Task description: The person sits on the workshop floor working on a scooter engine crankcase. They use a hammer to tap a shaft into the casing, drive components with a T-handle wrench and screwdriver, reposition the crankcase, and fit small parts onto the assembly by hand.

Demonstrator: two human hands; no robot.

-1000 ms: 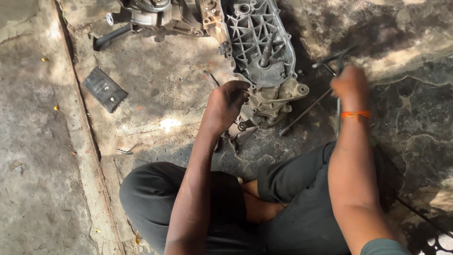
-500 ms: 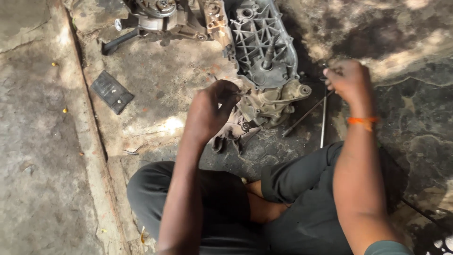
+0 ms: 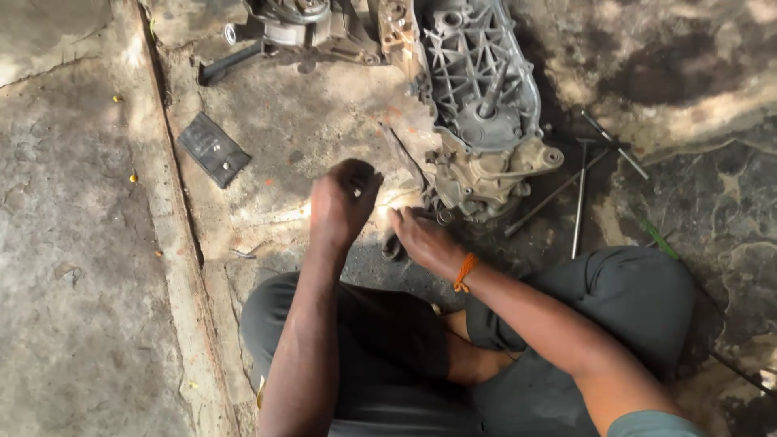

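Open concrete floor (image 3: 73, 267) on the left, wide room for a hand there; only a flat black plate (image 3: 213, 149) lies near the crack. Straight ahead is blocked: ribbed engine casing (image 3: 479, 89) with the lower housing (image 3: 484, 174) just past the right hand (image 3: 422, 239). Left hand (image 3: 340, 202) sits in the bare patch left of it. Right side is cluttered with long rods (image 3: 579, 198) (crossed, lying loose) near the knee (image 3: 639, 291). Top edge is crowded by another metal assembly (image 3: 299, 28).
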